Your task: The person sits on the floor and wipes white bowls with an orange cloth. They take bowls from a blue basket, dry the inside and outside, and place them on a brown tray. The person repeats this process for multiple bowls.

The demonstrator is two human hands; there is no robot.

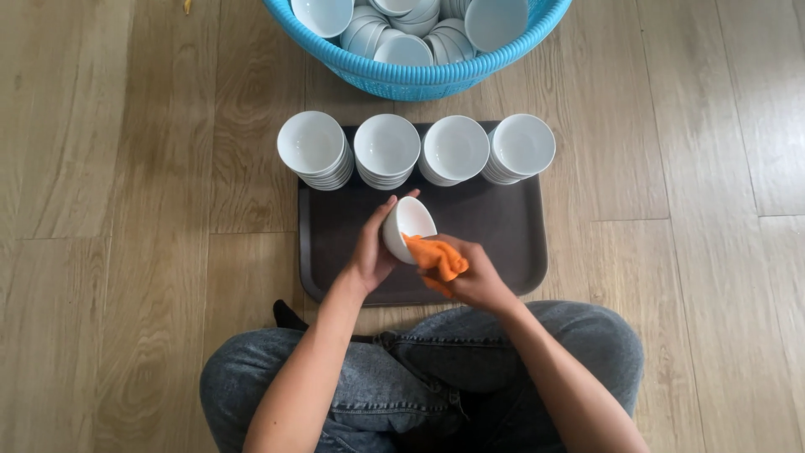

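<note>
My left hand (371, 249) grips a small white bowl (408, 223), tilted on its side above a dark brown tray (520, 239). An orange cloth (436, 257) is bunched in my right hand (475, 278) and pressed against the bowl's rim and inside. Along the tray's far edge stand several stacks of white bowls: one at the left (313, 148), one beside it (386, 148), one further right (454, 148), and one at the right end (520, 147).
A blue plastic basket (419, 77) with several more white bowls sits beyond the tray. I sit cross-legged in jeans (402, 377) on a light wooden floor (126, 210), knees just in front of the tray's near edge.
</note>
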